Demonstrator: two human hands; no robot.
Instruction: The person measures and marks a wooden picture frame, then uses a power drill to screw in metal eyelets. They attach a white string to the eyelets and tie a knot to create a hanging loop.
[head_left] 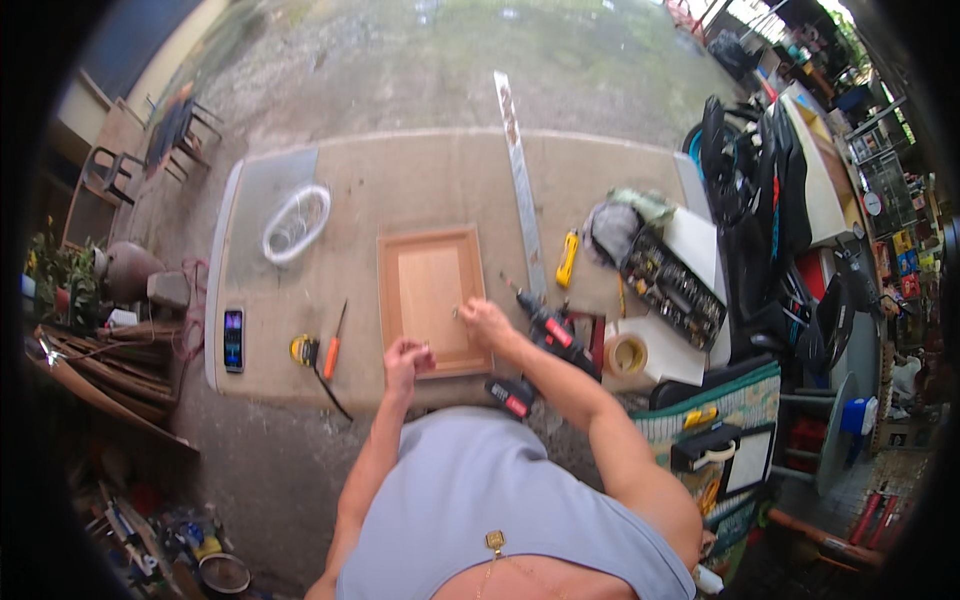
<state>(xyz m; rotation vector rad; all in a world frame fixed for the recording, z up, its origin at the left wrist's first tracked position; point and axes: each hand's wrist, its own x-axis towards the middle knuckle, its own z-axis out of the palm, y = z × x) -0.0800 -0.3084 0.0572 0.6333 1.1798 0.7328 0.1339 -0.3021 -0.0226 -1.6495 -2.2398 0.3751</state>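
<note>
A wooden framed panel [425, 285], like a small cabinet door, lies flat on the table in front of me. Over its right side, my right hand [485, 322] pinches a tiny shiny piece [456, 312] whose kind I cannot make out. My left hand [408, 362] is at the panel's near left corner, fingers closed; whatever they hold is too small to name. Just right of the panel lies a black and red cordless drill [550, 325], partly behind my right forearm. An orange-handled screwdriver [332, 355] and a yellow tape measure [304, 349] lie to the left.
The table [350, 180] also carries a phone [234, 340], a coil of white cord [297, 222], a long metal straightedge [520, 190], a yellow utility knife [567, 258], a tape roll [625, 354] and a black box of small parts [672, 288]. A motorcycle [775, 190] stands beyond the right edge.
</note>
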